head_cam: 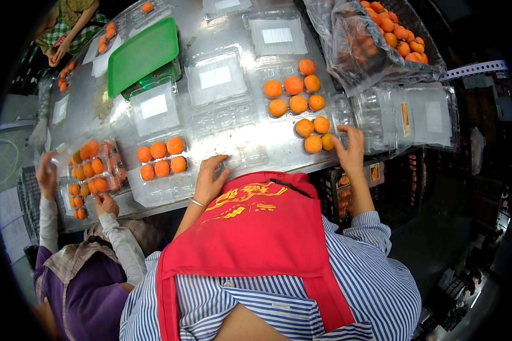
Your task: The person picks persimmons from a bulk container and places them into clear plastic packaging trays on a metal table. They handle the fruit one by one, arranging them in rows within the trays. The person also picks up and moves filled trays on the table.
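My right hand point(350, 149), fingers apart, is at a small group of loose persimmons point(313, 144) on the metal table; its fingertips are beside the lower right fruit, and I cannot tell whether they touch it. My left hand point(212, 174) rests at the table's near edge with thumb and fingers apart and nothing between them, close to an empty clear plastic clamshell tray point(243, 157). Behind the loose fruit, a clear tray point(262, 113) bears several persimmons. Left of my left hand, another open clamshell point(162, 192) carries two rows of persimmons.
A lined crate of persimmons point(399, 34) stands at the back right, with stacked clear clamshells point(409, 115) before it. A green tray point(145, 55) lies back left. A co-worker's hands point(106, 204) are at filled clamshells on the left. Another person sits at the far left.
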A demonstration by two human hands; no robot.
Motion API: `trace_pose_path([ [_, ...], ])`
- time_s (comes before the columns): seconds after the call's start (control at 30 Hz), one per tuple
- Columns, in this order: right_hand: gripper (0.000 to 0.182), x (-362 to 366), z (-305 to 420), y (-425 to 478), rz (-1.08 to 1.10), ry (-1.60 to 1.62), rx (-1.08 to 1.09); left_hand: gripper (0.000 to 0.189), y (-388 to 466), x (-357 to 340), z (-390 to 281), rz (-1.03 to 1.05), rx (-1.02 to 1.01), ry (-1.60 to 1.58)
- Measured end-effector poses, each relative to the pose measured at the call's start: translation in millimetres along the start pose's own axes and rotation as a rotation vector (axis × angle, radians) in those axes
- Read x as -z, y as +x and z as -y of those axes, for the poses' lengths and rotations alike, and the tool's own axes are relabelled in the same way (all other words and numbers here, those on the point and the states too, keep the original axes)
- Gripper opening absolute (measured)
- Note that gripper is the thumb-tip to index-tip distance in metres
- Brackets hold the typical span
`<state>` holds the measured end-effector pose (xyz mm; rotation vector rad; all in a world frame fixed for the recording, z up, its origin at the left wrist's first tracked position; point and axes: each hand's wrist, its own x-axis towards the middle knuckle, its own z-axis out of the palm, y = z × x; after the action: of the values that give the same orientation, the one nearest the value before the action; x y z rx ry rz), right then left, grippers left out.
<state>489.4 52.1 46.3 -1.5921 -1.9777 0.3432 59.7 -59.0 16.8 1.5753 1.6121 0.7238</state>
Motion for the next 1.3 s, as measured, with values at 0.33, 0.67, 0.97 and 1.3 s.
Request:
trace_pose_path([
  [0.33,0.042,-24,54,8,0.046,0.064,0.044,0.038,5,0,-6,-0.038,-0.042,0.019],
  [0.67,0.043,-43,55,4,0.017,-0.014,0.065,0.028,-10,13,-25,-0.248,-0.122,0.023],
  [0.97,0.038,-54,86,10,0.06,0.07,0.128,0.021,-18,15,-31,-0.382,-0.125,-0.016],
  [1.3,0.042,-229,117,140,0.155,0.044,0.198,0.037,-24,13,13,-0.489,0.08,0.204],
])
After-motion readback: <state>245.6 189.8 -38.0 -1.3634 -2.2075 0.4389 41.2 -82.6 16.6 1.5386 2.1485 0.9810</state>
